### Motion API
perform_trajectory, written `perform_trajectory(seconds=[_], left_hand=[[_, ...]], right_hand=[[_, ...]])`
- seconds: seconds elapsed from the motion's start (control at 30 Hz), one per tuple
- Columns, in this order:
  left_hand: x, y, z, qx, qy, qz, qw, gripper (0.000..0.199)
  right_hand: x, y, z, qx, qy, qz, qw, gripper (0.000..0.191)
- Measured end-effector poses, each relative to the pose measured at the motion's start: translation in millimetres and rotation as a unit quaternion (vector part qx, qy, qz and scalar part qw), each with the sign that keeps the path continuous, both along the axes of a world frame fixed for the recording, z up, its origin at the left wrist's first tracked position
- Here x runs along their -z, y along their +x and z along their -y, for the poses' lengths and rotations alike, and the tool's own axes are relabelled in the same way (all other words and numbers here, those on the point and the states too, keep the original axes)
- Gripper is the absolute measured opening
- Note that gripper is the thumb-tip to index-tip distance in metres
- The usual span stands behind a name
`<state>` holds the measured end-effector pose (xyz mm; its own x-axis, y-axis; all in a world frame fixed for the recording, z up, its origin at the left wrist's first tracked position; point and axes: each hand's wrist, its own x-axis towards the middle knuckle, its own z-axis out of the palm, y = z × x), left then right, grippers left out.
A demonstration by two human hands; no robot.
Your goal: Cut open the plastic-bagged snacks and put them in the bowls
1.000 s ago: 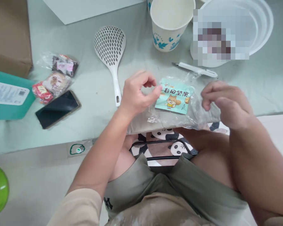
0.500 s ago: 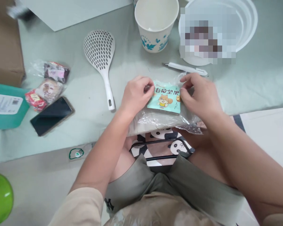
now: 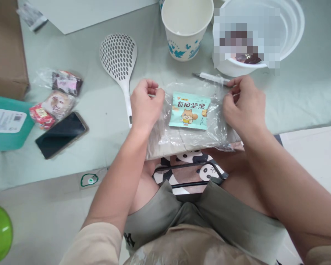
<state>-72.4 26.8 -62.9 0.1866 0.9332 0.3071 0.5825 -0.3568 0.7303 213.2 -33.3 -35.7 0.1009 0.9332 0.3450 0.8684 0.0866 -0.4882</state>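
A mint-green snack packet (image 3: 189,117) with a cartoon squirrel lies face up on a crinkled clear plastic bag (image 3: 179,138) at the table's near edge. At the bag's left side is my left hand (image 3: 147,105), its fingers curled and closed on the edge; the fingertips are partly hidden. My right hand (image 3: 245,105) pinches the bag's right side between thumb and fingers, close to a white pen-like tool (image 3: 211,77) with a dark tip. Neither hand touches the packet.
A white slotted skimmer (image 3: 118,57) lies by my left hand. Behind stand a paper cup (image 3: 186,44) and a white tub (image 3: 295,40), its contents partly pixelated. Leftward are a phone (image 3: 62,135), wrapped snacks (image 3: 57,105) and a green container (image 3: 11,140).
My hands have moved apart from beside the packet to the bag's two sides. The bag is spread flatter, and the packet lies flatter and slightly further left.
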Motion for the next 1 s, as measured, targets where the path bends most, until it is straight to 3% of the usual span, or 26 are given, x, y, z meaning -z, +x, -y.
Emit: perform_trajectory(seconds=[0.1,0.17,0.33,0.43,0.53,0.6,0.77,1.0], left_hand=[[-5.6,6,5,-0.043,-0.011,0.004,0.999,0.030],[-10.3,11,7,-0.040,-0.009,-0.001,0.999,0.033],[-31.1,16,12,-0.062,0.052,-0.028,0.996,0.028],[-50.0,23,23,0.030,0.049,-0.059,0.997,0.023],[-60.2,29,37,0.140,0.011,-0.090,0.986,0.015],[-59.0,28,42,0.181,-0.005,-0.103,0.978,0.027],[-43.2,16,44,0.220,-0.007,-0.125,0.967,0.087],[-34.5,10,39,0.237,-0.036,-0.146,0.960,0.120]], right_hand=[[1.5,-5,0,-0.010,0.005,0.011,1.000,0.024],[0.0,-5,0,-0.015,-0.004,0.017,1.000,0.028],[-16.5,-9,4,0.000,0.023,0.024,0.999,0.021],[-24.3,-23,11,-0.114,0.032,0.019,0.993,0.019],[-22.3,-39,16,-0.239,0.021,0.007,0.971,0.029],[-17.5,-43,18,-0.263,-0.012,0.008,0.965,0.039],[-7.1,-37,17,-0.248,-0.056,0.035,0.966,0.064],[-4.6,-35,16,-0.240,-0.065,0.053,0.967,0.076]])
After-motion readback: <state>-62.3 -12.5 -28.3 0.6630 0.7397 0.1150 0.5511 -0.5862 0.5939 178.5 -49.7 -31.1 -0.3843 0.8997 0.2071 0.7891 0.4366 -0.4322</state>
